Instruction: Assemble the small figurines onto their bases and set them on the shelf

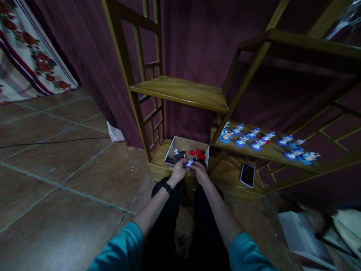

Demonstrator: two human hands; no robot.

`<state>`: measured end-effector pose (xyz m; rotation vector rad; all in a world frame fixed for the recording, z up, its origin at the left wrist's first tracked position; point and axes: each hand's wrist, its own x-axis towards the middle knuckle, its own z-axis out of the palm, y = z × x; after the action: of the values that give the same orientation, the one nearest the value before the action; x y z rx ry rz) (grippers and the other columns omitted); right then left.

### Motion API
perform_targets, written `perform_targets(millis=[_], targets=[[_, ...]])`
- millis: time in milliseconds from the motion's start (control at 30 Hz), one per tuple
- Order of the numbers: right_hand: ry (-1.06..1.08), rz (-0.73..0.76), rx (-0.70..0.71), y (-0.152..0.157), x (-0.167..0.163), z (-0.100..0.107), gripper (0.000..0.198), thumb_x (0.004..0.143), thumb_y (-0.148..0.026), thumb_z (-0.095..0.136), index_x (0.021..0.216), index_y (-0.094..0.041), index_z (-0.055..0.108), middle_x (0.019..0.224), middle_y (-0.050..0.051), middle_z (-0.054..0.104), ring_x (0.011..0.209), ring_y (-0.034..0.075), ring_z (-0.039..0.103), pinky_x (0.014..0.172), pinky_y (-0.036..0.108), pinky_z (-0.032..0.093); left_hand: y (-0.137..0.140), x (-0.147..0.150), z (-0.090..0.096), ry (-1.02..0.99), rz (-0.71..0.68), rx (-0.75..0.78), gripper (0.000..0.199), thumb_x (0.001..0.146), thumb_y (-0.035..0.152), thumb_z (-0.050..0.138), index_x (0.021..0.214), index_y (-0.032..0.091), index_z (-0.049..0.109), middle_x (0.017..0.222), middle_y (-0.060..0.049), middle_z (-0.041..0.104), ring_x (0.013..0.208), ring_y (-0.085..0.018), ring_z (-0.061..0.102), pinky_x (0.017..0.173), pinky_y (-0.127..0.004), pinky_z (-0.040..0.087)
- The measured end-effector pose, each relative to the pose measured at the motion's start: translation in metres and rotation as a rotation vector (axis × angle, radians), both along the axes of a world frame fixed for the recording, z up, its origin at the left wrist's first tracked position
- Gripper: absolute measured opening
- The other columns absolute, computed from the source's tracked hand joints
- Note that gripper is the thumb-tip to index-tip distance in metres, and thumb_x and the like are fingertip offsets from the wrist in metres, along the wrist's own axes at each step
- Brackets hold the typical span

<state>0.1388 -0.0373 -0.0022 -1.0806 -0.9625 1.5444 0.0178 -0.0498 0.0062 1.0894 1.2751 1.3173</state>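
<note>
Between my two hands, over the near edge of a shallow box, is a small purple-and-white figurine. My left hand has its fingers closed on the figurine's left side. From the other side, the fingers of my right hand close on it too. The white-walled cardboard box stands on the low wooden shelf. In it lie red discs, dark round pieces and a small white piece. My hands hide part of the box's near side.
Several similar figurines on round bases stand on the raised shelf to the right. A phone lies below them. A wooden shelf board juts out above the box. A cable crosses the tiled floor, and white boxes lie at lower right.
</note>
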Motion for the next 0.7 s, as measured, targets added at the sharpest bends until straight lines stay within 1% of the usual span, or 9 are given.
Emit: perform_targets(millis=[67, 167, 233, 300, 367, 467, 533, 600, 700], targets=[[0.024, -0.011, -0.017, 0.0, 0.001, 0.0, 0.026, 0.055, -0.025, 0.068, 0.08, -0.018, 0.067, 0.078, 0.001, 0.069, 0.077, 0.018, 0.063, 0.073, 0.03, 0.047, -0.003, 0.0, 0.002, 0.131, -0.038, 0.019, 0.034, 0.056, 0.0, 0.064, 0.085, 0.017, 0.06, 0.08, -0.001, 0.063, 0.074, -0.015, 0.06, 0.076, -0.028, 0.047], [0.083, -0.004, -0.043, 0.0, 0.002, 0.001, 0.024, 0.054, -0.021, 0.068, 0.077, -0.018, 0.067, 0.075, 0.0, 0.069, 0.073, 0.016, 0.062, 0.071, 0.028, 0.046, -0.008, 0.0, 0.006, 0.457, -0.103, 0.094, 0.037, 0.064, 0.003, 0.06, 0.099, 0.016, 0.058, 0.093, -0.005, 0.063, 0.089, -0.019, 0.06, 0.085, -0.034, 0.045], [0.113, 0.016, -0.052, 0.0, 0.003, 0.001, 0.022, 0.053, -0.02, 0.068, 0.075, -0.018, 0.066, 0.074, -0.001, 0.069, 0.071, 0.015, 0.061, 0.07, 0.027, 0.046, -0.013, 0.001, 0.01, 0.657, -0.117, 0.157, 0.039, 0.07, 0.005, 0.057, 0.107, 0.016, 0.054, 0.103, -0.009, 0.061, 0.099, -0.02, 0.057, 0.089, -0.034, 0.043], [0.134, 0.023, -0.056, 0.0, 0.005, 0.001, 0.022, 0.054, -0.019, 0.068, 0.075, -0.019, 0.066, 0.073, -0.001, 0.068, 0.07, 0.015, 0.06, 0.068, 0.027, 0.045, -0.017, 0.002, 0.014, 0.807, -0.129, 0.194, 0.038, 0.075, 0.008, 0.053, 0.112, 0.016, 0.05, 0.11, -0.011, 0.057, 0.104, -0.021, 0.055, 0.09, -0.033, 0.042], [0.146, 0.019, -0.064, 0.001, 0.007, -0.001, 0.022, 0.054, -0.017, 0.068, 0.076, -0.019, 0.065, 0.072, -0.002, 0.068, 0.069, 0.014, 0.06, 0.067, 0.026, 0.045, -0.021, 0.004, 0.018, 0.935, -0.157, 0.187, 0.037, 0.08, 0.011, 0.049, 0.117, 0.016, 0.045, 0.114, -0.013, 0.055, 0.104, -0.021, 0.056, 0.087, -0.032, 0.044], [0.158, 0.025, -0.073, 0.001, 0.011, -0.002, 0.024, 0.054, -0.016, 0.068, 0.077, -0.02, 0.064, 0.072, -0.002, 0.067, 0.069, 0.014, 0.06, 0.067, 0.026, 0.045, -0.025, 0.006, 0.027, 1.11, -0.235, 0.141, 0.037, 0.085, 0.017, 0.044, 0.122, 0.017, 0.039, 0.117, -0.015, 0.051, 0.1, -0.022, 0.058, 0.08, -0.031, 0.046], [0.169, 0.035, -0.075, 0.001, 0.013, -0.002, 0.027, 0.054, -0.016, 0.069, 0.079, -0.02, 0.064, 0.073, -0.002, 0.067, 0.07, 0.014, 0.06, 0.068, 0.026, 0.046, -0.026, 0.004, 0.033, 1.202, -0.297, 0.143, 0.038, 0.086, 0.018, 0.042, 0.124, 0.017, 0.036, 0.118, -0.016, 0.049, 0.1, -0.022, 0.059, 0.078, -0.031, 0.046], [0.184, 0.048, -0.072, 0.001, 0.016, -0.001, 0.029, 0.053, -0.015, 0.069, 0.081, -0.02, 0.063, 0.075, -0.002, 0.067, 0.071, 0.015, 0.06, 0.069, 0.028, 0.046, -0.025, 0.002, 0.038, 1.258, -0.351, 0.171, 0.039, 0.087, 0.019, 0.04, 0.126, 0.018, 0.034, 0.119, -0.016, 0.049, 0.099, -0.022, 0.059, 0.078, -0.031, 0.047], [0.184, 0.072, -0.065, 0.0, 0.02, 0.001, 0.031, 0.053, -0.015, 0.07, 0.082, -0.02, 0.062, 0.078, -0.001, 0.067, 0.074, 0.016, 0.061, 0.072, 0.029, 0.047, -0.024, -0.002, 0.042, 1.282, -0.402, 0.224, 0.041, 0.088, 0.019, 0.038, 0.129, 0.018, 0.032, 0.119, -0.016, 0.049, 0.098, -0.022, 0.06, 0.079, -0.031, 0.047]])
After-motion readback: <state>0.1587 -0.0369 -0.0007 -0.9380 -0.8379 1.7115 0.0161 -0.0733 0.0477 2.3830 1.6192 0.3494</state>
